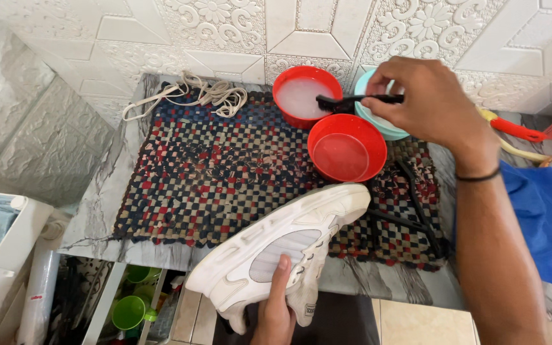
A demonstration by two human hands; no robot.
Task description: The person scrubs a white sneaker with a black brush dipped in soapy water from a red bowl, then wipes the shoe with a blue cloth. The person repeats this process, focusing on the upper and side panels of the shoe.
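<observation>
Nearest the camera, the left hand is clamped on a white sneaker, thumb pressed up against its side panel, holding it tilted over the front edge of the marble bench with the toe resting toward the middle of the checked woven mat. The shoe has no laces in it; a loose bundle of pale laces lies at the far left corner of the mat, so that part looks done. The upper looks grey and scuffed in places, so by my reading the scrubbing has hardly begun or is only partway. Just past the toe sits a red bowl with a little cloudy water, and a dark brush or tool lies on the mat to its right. Beyond, the right hand is closed on a small black brush, its bristles over a second red bowl full of foamy white liquid; it looks like the brush is being loaded with suds. A light blue bowl sits under that hand, a blue cloth lies to the right, and the embossed white wall closes the back
</observation>
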